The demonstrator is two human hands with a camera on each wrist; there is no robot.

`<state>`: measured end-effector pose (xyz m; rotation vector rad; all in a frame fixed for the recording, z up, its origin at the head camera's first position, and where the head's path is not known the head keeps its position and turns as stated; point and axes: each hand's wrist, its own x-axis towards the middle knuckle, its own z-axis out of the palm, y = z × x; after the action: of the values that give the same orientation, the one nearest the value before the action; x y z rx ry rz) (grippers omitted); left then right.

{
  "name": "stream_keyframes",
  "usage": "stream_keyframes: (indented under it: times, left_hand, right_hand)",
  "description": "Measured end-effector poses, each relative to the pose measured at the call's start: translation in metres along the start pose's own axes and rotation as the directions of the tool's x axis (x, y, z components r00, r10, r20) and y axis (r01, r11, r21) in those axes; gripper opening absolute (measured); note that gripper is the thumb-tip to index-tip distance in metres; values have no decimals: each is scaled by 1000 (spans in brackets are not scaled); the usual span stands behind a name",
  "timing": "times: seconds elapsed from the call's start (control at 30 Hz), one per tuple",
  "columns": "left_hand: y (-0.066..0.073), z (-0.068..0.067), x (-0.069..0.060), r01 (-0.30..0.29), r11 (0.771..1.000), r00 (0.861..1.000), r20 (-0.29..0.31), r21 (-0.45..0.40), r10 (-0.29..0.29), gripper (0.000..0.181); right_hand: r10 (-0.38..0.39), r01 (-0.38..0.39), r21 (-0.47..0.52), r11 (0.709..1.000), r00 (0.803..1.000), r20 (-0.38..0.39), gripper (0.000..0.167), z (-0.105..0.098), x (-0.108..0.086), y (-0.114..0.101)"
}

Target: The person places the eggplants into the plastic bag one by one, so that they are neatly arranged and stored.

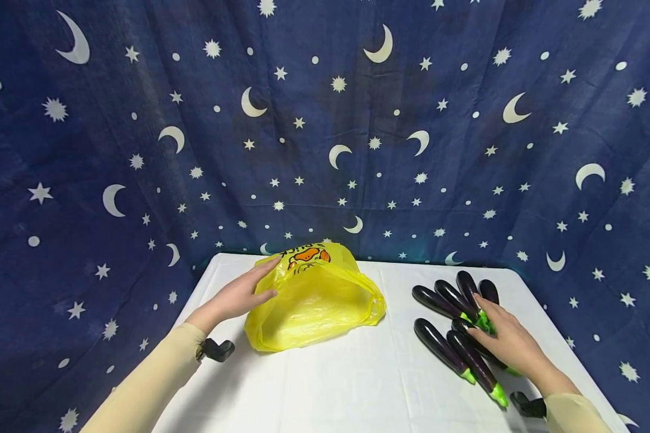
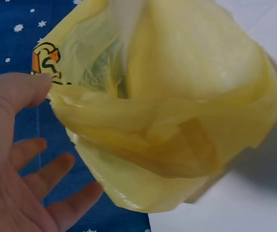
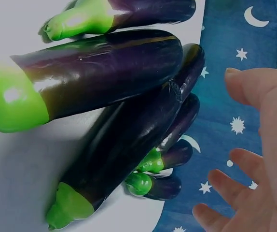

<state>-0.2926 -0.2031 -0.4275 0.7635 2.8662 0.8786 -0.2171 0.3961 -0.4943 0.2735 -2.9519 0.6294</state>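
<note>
A yellow plastic bag [image 1: 319, 310] with a printed duck face lies on the white table, its wide mouth toward me. At the bag's left side is my left hand [image 1: 241, 294], fingers extended. In the left wrist view the thumb [image 2: 34, 89] overlaps the bag's edge; whether it touches, I cannot tell. On the right, my right hand [image 1: 509, 338] hovers over a group of dark purple eggplants with green stems, holding nothing. One eggplant [image 3: 119, 140] lies slanted near it, partly under another eggplant [image 3: 104, 72] in the right wrist view. My right hand partly hides some eggplants in the head view.
Two eggplants lie at the front of the group, including one eggplant [image 1: 439, 346] on its left. Several more lie behind, stems toward me. The white table [image 1: 346, 385] ends against a dark blue curtain [image 1: 303, 120] with moons and stars.
</note>
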Motion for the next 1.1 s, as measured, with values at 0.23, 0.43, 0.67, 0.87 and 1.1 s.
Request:
stream_keyframes:
  times: [0.23,0.43,0.67,0.87,1.1]
  left_hand:
    - [5,-9,14,-47,998,987,152,-38,53,71]
    - [7,-10,19,-18,999,971,236,-36,26,70]
    - [4,-5,22,-56,998,966,251,-37,64,70]
    - [1,0,28,-75,995,966,242,-71,90,74]
    - [-6,3,25,-5,993,970,241,-115,33,81]
  right_hand:
    - [19,-19,11,1000,1000,-2,92,-3,-4,3]
    - [22,-22,3,1000,1000,-4,92,-3,-9,6]
    - [73,-73,-9,997,997,29,93,-4,-14,11]
    - [72,-73,13,997,996,44,94,-6,-14,17]
    - [73,-80,71,994,993,96,93,-6,-14,17]
